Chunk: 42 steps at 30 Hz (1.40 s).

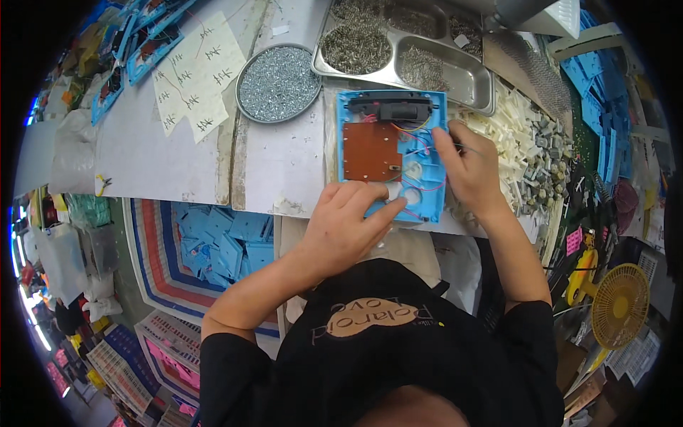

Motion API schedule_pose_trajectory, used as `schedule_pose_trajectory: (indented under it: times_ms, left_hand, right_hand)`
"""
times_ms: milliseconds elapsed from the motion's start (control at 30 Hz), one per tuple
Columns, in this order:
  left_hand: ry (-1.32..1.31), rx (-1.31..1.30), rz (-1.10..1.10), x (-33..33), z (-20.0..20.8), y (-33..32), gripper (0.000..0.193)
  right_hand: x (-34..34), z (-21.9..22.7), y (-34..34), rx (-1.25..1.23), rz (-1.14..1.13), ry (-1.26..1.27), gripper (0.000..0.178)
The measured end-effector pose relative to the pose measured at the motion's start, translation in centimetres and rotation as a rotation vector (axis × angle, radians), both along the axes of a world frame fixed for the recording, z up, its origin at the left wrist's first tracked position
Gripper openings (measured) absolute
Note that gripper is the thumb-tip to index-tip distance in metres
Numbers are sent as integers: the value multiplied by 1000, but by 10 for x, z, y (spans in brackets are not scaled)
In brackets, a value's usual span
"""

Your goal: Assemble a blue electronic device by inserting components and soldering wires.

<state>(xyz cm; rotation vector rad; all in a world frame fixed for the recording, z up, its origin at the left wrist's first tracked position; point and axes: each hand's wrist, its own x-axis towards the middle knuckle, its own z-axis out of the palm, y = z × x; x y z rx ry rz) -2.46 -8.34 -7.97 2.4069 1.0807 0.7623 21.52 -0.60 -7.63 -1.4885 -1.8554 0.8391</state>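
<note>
An open blue plastic casing [347, 107] lies on the workbench in front of me. Inside it sit a brown circuit board [371, 151], a black part along the far side [400, 112] and thin coloured wires [431, 189]. My left hand [348, 222] is closed over the casing's near edge, its fingers bent beside the board. At the right wall, my right hand [471, 167] grips the casing between thumb and fingers. Something thin and dark shows by the right fingers, too small to name.
A round tray of small screws [279, 83] and a steel compartment tray [481, 91] of metal parts lie beyond. White plastic pieces [509, 128] pile up at right. Blue panels [226, 249] fill a striped bag below left. A yellow fan [620, 306] stands at lower right.
</note>
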Motion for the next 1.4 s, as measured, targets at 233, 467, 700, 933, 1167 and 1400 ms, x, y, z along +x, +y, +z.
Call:
schedule_pose_trajectory:
  times_ms: [233,467,700,933,1167,1400]
  left_hand:
    - [-13,-49,-68,-8,-9,9,31]
    - [37,-122,-91,-3,0,4,25]
    - [-98,-171,-30,3,5,15,26]
    - [39,-81,-327,20,8,6,38]
    - [-95,67,-157,-18,-7,-2,22]
    - [144,-162,118,-47,-17,-39,13]
  right_hand:
    - [2,-17,27,394,130,-431,26]
    - [9,-16,44,380,361,-410,30]
    - [35,-1,-5,33,127,-215,27]
    - [33,45,-75,-118,557,407,28]
    - [-14,7,-49,365,603,-262,57]
    - [-70,-1,-63,365,523,-250,37]
